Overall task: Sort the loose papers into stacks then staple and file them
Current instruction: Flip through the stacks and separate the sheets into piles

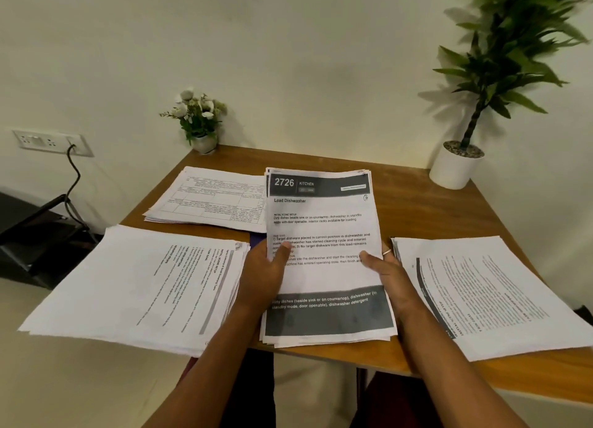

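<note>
I see the left stack (138, 286) overhanging the left edge of the table (433, 209). The left hand (266, 273) grips the left edge of the centre stack (321, 222), thumb on the top sheet, which is headed "Load Dishwasher". The right hand (385, 273) grips its right edge. The right stack (491, 296) lies just beside it.
</note>
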{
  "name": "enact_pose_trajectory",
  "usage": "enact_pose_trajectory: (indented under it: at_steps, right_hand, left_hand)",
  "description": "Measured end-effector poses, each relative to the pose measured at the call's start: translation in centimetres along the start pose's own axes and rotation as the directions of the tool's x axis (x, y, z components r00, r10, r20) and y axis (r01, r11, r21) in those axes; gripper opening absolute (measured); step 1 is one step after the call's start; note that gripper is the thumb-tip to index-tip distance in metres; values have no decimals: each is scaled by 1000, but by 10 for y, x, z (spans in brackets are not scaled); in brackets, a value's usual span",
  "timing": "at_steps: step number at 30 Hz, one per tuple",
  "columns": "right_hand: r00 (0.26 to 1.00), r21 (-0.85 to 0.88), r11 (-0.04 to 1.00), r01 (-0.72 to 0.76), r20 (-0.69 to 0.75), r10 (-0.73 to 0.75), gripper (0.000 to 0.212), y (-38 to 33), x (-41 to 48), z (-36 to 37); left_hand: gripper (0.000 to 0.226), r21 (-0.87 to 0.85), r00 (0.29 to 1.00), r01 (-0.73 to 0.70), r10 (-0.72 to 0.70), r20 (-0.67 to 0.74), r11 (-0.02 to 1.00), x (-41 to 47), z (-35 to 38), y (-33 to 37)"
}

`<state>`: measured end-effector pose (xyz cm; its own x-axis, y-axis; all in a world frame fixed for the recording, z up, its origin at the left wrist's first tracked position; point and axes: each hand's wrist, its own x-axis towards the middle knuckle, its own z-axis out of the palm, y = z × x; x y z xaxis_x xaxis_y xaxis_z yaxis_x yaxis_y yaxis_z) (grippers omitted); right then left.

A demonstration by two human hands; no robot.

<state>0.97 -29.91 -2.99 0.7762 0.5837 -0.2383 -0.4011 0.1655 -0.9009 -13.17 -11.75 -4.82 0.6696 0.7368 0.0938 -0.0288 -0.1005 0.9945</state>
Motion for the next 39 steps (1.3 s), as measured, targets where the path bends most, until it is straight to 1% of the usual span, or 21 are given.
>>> enact_pose_trajectory:
  at_steps: [3,7,9,11,13,15,17,19,21,23,25,27,29,31,34,37,39]
  right_hand:
    - [1000,17,1000,-12,4,12,39,1,1,-1]
    - [999,66,998,-24,31,21,39,2,3,-3]
    - [999,85,996,-24,47,20,40,3,5,-5]
    - [998,98,995,-20,57,14,41,3,6,-5]
    - [998,109,994,-18,62,11,42,3,7,-4]
    - [998,128,992,-23,69,14,41,2,6,-5]
    - [997,130,991,-28,70,19,41,2,5,-4]
    - [997,138,990,-27,73,17,41,2,2,-3]
    - [997,165,986,-36,66,25,41,0,0,-2]
    - [997,197,979,-50,65,38,39,-1,-1,-2]
    - [997,209,977,-47,69,33,42,-3,-4,0]
    - [997,217,976,-35,69,20,41,-4,-6,2]
    - [997,231,973,-16,77,-2,36,-6,-10,4]
    - [996,233,972,8,82,-28,34,-7,-11,6]
    - [996,192,980,52,62,-65,37,-3,-10,6]
    - [991,109,986,130,-15,-129,50,0,-9,4]
    - [983,69,982,176,-59,-172,52,4,-10,4]
  left_hand:
    - [28,-53,1000,13,-15,-21,998,-1,-1,2]
    - [39,-27,995,-70,68,-75,997,0,-1,2]
    - [55,-11,992,-95,94,-81,995,2,-1,0]
    - [69,49,991,-104,107,-74,993,5,-2,-4]
    - [68,126,989,-132,140,-56,983,5,-2,-5]
    - [64,155,986,-142,153,-60,978,4,-1,-2]
    - [69,156,989,-122,134,-68,980,2,0,0]
    - [72,119,992,-92,101,-70,989,1,-1,2]
    - [71,104,992,-99,107,-68,990,0,-1,3]
    - [71,122,992,-100,109,-64,987,1,0,3]
    - [72,147,992,-97,107,-61,984,2,-1,1]
    - [67,129,994,-68,77,-72,989,3,-2,0]
    - [47,34,995,-19,22,-98,999,3,-2,0]
    - [28,-9,994,12,-13,-109,1000,2,-1,1]
    - [29,8,994,28,-27,-106,1000,3,-1,-1]
    - [25,38,993,13,-8,-117,999,3,0,-2]
    - [21,28,992,11,-7,-126,1000,3,-1,-2]
